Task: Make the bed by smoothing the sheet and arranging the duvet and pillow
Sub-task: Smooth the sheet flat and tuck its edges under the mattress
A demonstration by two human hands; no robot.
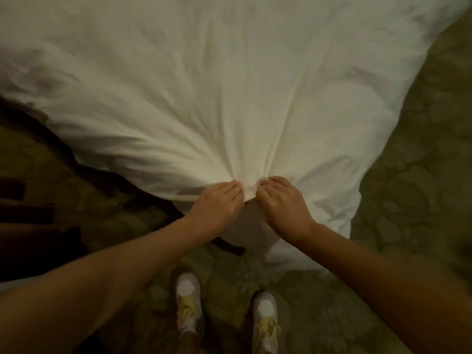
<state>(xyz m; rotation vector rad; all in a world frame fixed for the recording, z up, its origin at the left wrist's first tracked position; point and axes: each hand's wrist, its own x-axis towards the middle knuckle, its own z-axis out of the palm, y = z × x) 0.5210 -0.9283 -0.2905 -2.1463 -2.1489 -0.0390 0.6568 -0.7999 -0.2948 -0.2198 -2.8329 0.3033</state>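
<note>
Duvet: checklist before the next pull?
1. Left hand grips duvet edge: ok.
2. Right hand grips the same edge, close beside the left: ok.
3. Duvet surface smooth: not ok, creases fan out from the grip.
4. Near corner off the carpet: cannot tell.
5. Shoes off the fabric: ok, both on carpet.
6. Pillow placed: cannot tell, out of view.

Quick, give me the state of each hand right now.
Left hand: grips the duvet edge.
Right hand: grips the duvet edge too.
</note>
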